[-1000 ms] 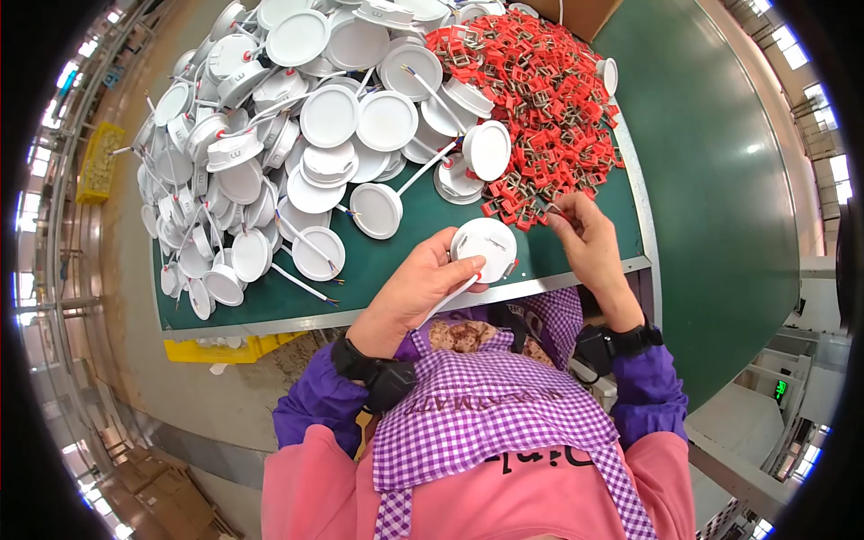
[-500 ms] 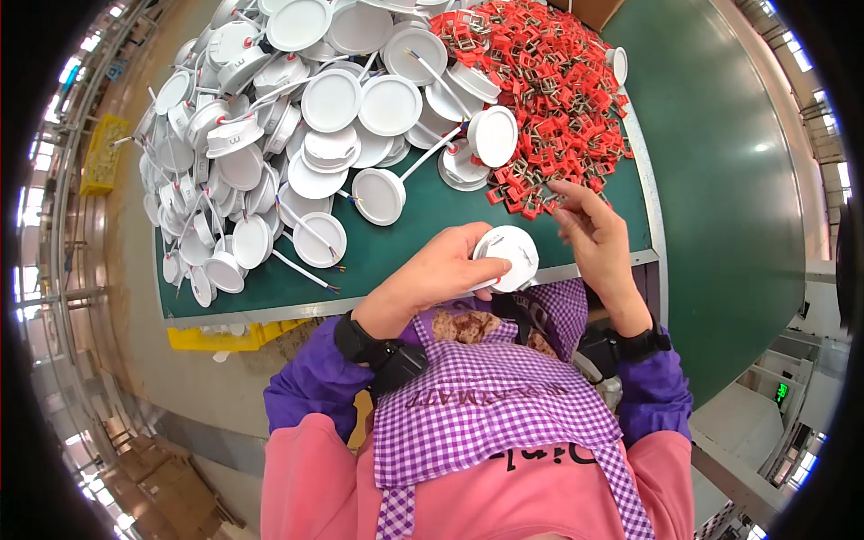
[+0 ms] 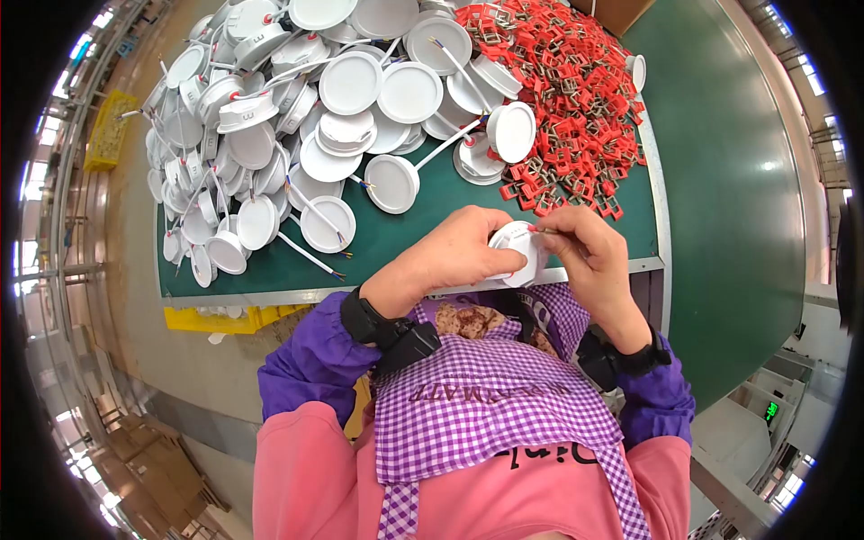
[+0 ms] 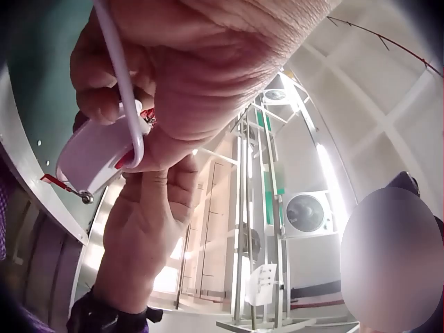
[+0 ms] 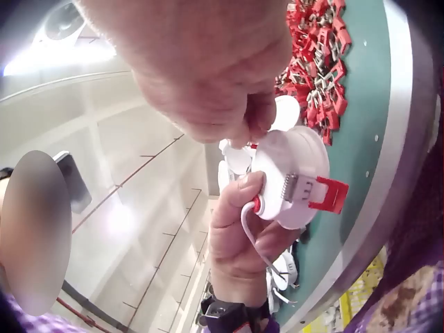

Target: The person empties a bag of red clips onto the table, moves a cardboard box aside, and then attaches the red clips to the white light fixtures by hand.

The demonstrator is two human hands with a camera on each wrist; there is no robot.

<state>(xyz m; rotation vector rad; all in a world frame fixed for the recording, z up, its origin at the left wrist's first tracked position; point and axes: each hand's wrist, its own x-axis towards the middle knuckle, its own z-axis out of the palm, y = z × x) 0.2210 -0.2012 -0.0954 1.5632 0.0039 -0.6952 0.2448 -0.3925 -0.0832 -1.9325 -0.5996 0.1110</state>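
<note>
A white round downlight (image 3: 518,254) is gripped in my left hand (image 3: 454,247), thumb across its back, over the table's front edge. My right hand (image 3: 589,256) pinches a small red spring clip (image 3: 541,229) against the downlight's rim; its fingers mostly hide the clip in the right wrist view. There, another red clip (image 5: 333,196) with a metal coil spring sits on the opposite side of the downlight's body. A white cable (image 5: 258,243) leaves the body through a red grommet beside my left thumb. In the left wrist view the cable (image 4: 119,62) passes in front of my left palm.
A large heap of white downlights (image 3: 351,83) with cables covers the left of the green table (image 3: 292,274). To its right lies a pile of red spring clips (image 3: 576,108). A yellow crate (image 3: 229,318) is below the front edge; a green surface (image 3: 729,180) adjoins at right.
My right hand has come from the edge of the red clip pile to the downlight, bringing a clip. My left hand has moved the downlight right and turned it.
</note>
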